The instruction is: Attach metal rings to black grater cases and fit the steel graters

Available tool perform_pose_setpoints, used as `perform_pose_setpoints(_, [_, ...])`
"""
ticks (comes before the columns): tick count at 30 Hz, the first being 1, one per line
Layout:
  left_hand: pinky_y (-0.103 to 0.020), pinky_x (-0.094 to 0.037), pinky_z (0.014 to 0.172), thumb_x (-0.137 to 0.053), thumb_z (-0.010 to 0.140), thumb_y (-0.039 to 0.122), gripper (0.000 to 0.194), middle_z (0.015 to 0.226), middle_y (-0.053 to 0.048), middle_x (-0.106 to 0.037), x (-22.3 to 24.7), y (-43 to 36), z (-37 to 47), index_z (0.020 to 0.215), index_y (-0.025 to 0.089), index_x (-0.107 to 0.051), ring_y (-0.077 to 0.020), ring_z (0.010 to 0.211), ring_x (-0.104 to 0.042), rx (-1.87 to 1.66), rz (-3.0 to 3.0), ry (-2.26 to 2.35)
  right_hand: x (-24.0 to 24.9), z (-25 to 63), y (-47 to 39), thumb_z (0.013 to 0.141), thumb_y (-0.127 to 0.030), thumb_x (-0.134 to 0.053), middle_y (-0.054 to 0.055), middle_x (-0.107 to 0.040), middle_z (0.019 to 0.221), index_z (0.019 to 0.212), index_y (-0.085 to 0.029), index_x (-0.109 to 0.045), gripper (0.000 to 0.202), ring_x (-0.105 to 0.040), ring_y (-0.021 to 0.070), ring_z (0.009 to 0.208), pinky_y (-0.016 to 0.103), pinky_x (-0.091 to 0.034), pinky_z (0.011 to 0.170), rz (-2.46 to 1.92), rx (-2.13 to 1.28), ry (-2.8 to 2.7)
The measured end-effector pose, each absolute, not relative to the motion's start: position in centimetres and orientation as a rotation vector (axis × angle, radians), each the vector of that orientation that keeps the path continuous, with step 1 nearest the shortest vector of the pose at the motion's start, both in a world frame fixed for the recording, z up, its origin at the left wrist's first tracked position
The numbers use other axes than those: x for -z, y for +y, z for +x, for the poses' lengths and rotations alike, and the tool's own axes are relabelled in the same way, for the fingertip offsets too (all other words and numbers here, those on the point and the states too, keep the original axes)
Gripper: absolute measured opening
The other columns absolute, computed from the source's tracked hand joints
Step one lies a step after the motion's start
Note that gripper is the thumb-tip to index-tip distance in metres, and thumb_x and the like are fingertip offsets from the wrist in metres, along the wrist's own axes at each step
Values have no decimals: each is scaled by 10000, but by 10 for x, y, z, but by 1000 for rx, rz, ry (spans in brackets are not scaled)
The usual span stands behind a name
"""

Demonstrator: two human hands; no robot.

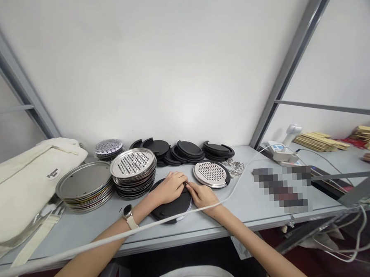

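Black disc (171,208) sits on the table (238,206), right of the grater stack (134,174) and nearer the wearer. Left hand (173,186) lies across it, fingers bunched at the far-right rim. Right hand (203,194) looks to be pinching the same spot; can't tell what's between the fingertips. I'd brace with the left palm, push evenly, keep the white cable (85,247) clear.

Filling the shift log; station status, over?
Left hand over black disc, meeting right hand at its rim. Disc near front edge of table. White cable crosses view before disc's near side.
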State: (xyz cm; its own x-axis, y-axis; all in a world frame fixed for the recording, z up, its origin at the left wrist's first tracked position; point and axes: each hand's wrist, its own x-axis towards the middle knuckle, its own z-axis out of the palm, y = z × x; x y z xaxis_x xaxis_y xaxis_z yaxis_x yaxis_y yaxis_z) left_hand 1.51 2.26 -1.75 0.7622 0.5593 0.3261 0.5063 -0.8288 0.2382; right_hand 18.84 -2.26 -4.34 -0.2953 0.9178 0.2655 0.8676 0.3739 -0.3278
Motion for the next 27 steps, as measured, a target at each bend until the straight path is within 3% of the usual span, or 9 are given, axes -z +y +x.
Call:
perform_pose_setpoints(4, [-358,-377,885,-378,903,119,165,949,-51,-578,17,22,15,887,185,-528,-210,943,-521,-589,2832,854,40,189,-22,1003,-301,-327,58,-718,788,996,-197,-641,330,-660,182,706,235,-311,593,-1566,-212,-2228])
perform_pose_setpoints(14, [-352,-380,885,-375,900,112,175,940,-48,-576,13,21,16,883,186,-533,-206,938,-529,-569,2819,875,35,186,-18,990,-303,-364,47,-713,770,848,-211,-679,358,-645,170,723,228,-316,608,-1604,-301,-2165])
perform_pose_setpoints(20, [-345,-379,888,-388,887,104,164,939,-38,-576,13,21,15,880,184,-532,-196,935,-525,-588,2818,852,37,189,-22,989,-307,-338,17,-627,627,710,-180,-603,405,-534,125,564,220,-282,553,-1548,-343,-2170])
perform_pose_setpoints(27, [-351,-377,892,-384,891,107,168,948,-37,-579,15,22,15,879,190,-531,-198,943,-521,-598,2804,842,45,191,-22,975,-326,-313,3,-514,558,638,-181,-492,408,-429,112,512,238,-237,532,-1472,-421,-2129])
